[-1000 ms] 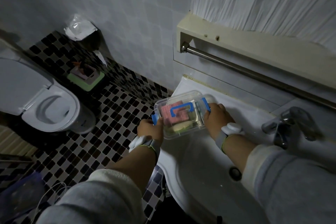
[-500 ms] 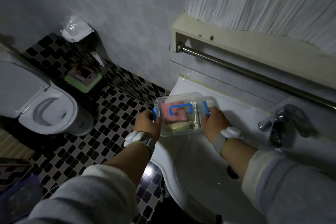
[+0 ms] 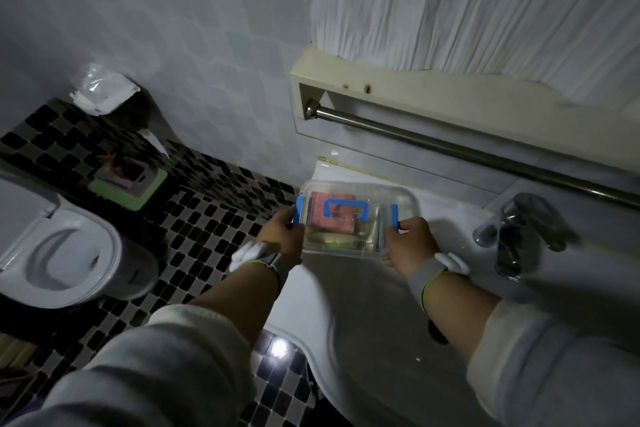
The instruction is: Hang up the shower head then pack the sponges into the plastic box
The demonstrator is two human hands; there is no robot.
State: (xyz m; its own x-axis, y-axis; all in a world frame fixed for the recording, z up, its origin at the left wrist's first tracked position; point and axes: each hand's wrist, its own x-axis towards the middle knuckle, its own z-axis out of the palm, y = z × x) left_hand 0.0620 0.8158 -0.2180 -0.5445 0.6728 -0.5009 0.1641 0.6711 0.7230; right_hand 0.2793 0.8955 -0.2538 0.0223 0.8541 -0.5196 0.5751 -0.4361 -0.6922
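A clear plastic box [image 3: 398, 204] with a blue handle and blue side clips sits over the left end of the white sink [image 3: 363, 305]. Its lid is on. Through the lid I see a pink sponge [image 3: 332, 222] and a pale yellow-green sponge [image 3: 332, 243] below it. My left hand [image 3: 280, 236] grips the box's left side at the blue clip. My right hand [image 3: 408, 243] grips the right side at the other blue clip. The shower head is out of view.
A chrome tap [image 3: 519, 229] stands at the sink's right. A steel towel rail [image 3: 467, 152] runs along the wall under a cream shelf. To the left stand a toilet [image 3: 59, 253] and a green-rimmed bin [image 3: 128, 184] on the checkered floor.
The box has turned from tilted to nearly square between both hands and shifted slightly toward the wall. Both hands kept their hold on its sides.
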